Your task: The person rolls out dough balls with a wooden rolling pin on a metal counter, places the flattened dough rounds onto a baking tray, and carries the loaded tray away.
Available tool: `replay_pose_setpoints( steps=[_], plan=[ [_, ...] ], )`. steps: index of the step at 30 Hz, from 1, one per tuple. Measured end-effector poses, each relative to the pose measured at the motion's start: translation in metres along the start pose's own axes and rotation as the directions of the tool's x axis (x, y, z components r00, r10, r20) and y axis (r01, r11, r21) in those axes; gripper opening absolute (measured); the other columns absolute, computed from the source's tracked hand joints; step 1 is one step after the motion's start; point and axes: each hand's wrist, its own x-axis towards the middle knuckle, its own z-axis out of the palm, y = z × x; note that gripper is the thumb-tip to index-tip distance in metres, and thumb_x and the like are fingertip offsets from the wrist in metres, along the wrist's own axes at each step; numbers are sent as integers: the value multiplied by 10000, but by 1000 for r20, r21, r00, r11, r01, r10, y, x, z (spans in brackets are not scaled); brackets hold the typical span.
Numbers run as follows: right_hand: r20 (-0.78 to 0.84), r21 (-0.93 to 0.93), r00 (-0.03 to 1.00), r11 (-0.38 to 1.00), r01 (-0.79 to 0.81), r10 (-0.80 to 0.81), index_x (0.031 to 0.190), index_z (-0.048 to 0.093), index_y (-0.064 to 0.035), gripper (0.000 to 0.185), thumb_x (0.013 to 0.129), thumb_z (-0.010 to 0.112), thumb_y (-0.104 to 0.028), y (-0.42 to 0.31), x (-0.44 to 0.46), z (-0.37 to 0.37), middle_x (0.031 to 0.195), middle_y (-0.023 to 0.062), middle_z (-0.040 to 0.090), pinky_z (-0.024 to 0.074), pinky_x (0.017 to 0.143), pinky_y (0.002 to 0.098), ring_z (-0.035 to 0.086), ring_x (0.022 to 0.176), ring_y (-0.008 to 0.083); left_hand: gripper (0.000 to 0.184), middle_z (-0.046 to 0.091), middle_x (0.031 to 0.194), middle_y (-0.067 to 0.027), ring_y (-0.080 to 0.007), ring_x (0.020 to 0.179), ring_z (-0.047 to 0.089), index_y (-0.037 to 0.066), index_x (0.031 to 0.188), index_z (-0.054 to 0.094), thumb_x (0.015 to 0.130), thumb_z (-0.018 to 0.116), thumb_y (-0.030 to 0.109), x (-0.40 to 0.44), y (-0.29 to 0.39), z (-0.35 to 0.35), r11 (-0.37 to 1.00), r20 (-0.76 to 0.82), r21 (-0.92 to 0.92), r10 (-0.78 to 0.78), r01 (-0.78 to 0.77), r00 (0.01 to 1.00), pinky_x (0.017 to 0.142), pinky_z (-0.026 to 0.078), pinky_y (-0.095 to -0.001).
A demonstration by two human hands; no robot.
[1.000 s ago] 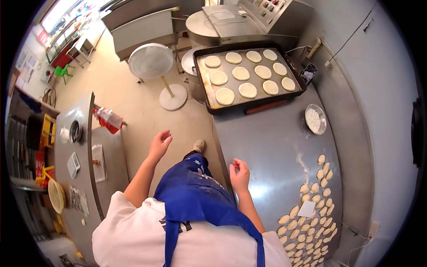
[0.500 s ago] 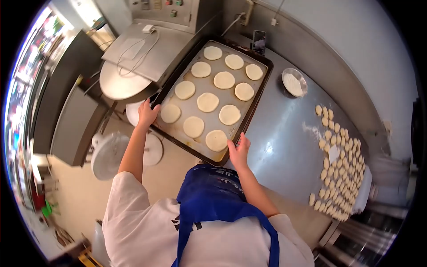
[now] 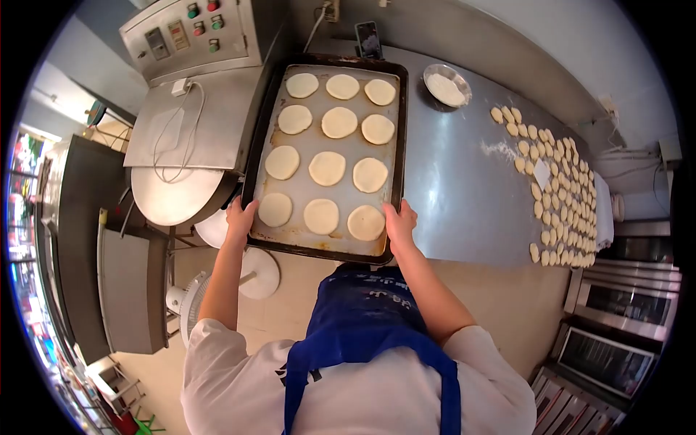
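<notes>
Both my hands grip a dark-rimmed baking tray (image 3: 403, 145) by its two long sides, close to the end nearest me. My left hand (image 3: 241, 217) has its thumb over the left rim. On the right rim, my right hand (image 3: 400, 221) holds on the same way, fingers partly hidden below. Flat round dough discs (image 3: 327, 168) lie in rows on the tray, apart from one another. The tray's far end reaches over the steel table (image 3: 442, 196); whether it rests there I cannot tell.
A bowl of white flour (image 3: 446, 87) and a propped phone (image 3: 368, 40) stand at the table's back. Many small dough pieces (image 3: 562, 196) cover its right side. A steel machine (image 3: 203, 109) with a cable stands left, a fan (image 3: 192, 301) below. Ovens (image 3: 605, 362) stand at lower right.
My view has turned, so the tray now appears straighter and further left. Both hands keep their hold on its rims. The dough discs stay in their rows.
</notes>
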Motion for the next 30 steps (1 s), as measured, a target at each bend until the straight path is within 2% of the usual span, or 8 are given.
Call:
replay_pose_setpoints(
  steps=[5, 9, 12, 13, 18, 23, 27, 30],
  plan=[
    [-30, 71, 996, 994, -83, 85, 1588, 315, 17, 907, 878, 690, -405, -15, -9, 1, 1607, 228, 246, 316, 1187, 461, 247, 1467, 387, 656, 619, 1328, -201, -325, 1210, 595, 49, 1434, 566, 898, 727, 392, 6, -1, -6, 997, 71, -78, 5, 0, 997, 1044, 453, -383],
    [-34, 173, 992, 979, -111, 118, 1541, 398, 13, 844, 861, 695, -390, -23, -12, -2, 1575, 235, 317, 368, 1150, 457, 343, 1421, 376, 544, 653, 1260, -116, -220, 1134, 605, -19, 1393, 560, 939, 702, 245, -23, 51, -13, 912, -1, -383, -158, 146, 987, 981, 473, -343],
    [63, 374, 992, 919, -122, 106, 1496, 453, 10, 775, 858, 688, -361, -25, -10, -10, 1558, 237, 344, 381, 1141, 454, 387, 1397, 368, 438, 673, 1182, -89, -216, 1096, 619, -19, 1316, 617, 925, 669, 172, -13, 51, -35, 778, 139, -576, -210, 252, 968, 945, 501, -346],
    [139, 456, 986, 878, -146, 92, 1484, 466, 7, 746, 861, 680, -345, -22, -4, -13, 1544, 238, 365, 382, 1140, 452, 400, 1390, 368, 296, 685, 1064, -56, -198, 1034, 625, 1, 1162, 678, 898, 661, 132, -6, 50, -42, 709, 264, -630, -189, 317, 946, 906, 507, -344],
    [66, 463, 991, 877, -131, 113, 1461, 495, -38, 648, 868, 639, -255, -6, 16, 8, 1458, 218, 461, 383, 1134, 478, 452, 1354, 383, 105, 601, 918, 13, -167, 929, 550, 103, 877, 636, 809, 698, 153, 1, 62, -46, 696, 223, -591, -344, 407, 912, 893, 433, -303],
    [-12, 232, 980, 954, -189, 197, 1422, 534, -106, 570, 892, 635, -289, -63, -43, -56, 1452, 169, 481, 372, 1121, 508, 431, 1368, 373, 310, 725, 1086, -90, -274, 1046, 677, 20, 1101, 675, 832, 564, 124, -24, 55, -46, 648, 429, -646, -128, 403, 894, 963, 539, -416],
    [-25, 334, 987, 932, -142, 160, 1445, 512, -91, 580, 919, 605, -316, -23, -67, -122, 1462, 178, 469, 351, 1124, 522, 420, 1381, 371, 349, 689, 1160, -93, -300, 1093, 636, 18, 1084, 650, 783, 578, 178, -70, 99, -22, 719, 440, -541, -201, 437, 875, 999, 503, -420],
    [-113, 436, 972, 889, -138, 206, 1448, 510, -84, 589, 919, 603, -326, 16, -77, -206, 1481, 172, 467, 348, 1125, 512, 414, 1396, 370, 270, 674, 1065, -72, -279, 1057, 635, 41, 1012, 631, 790, 562, 177, -112, 157, 35, 841, 308, -468, -134, 273, 942, 994, 486, -407]
  ],
)
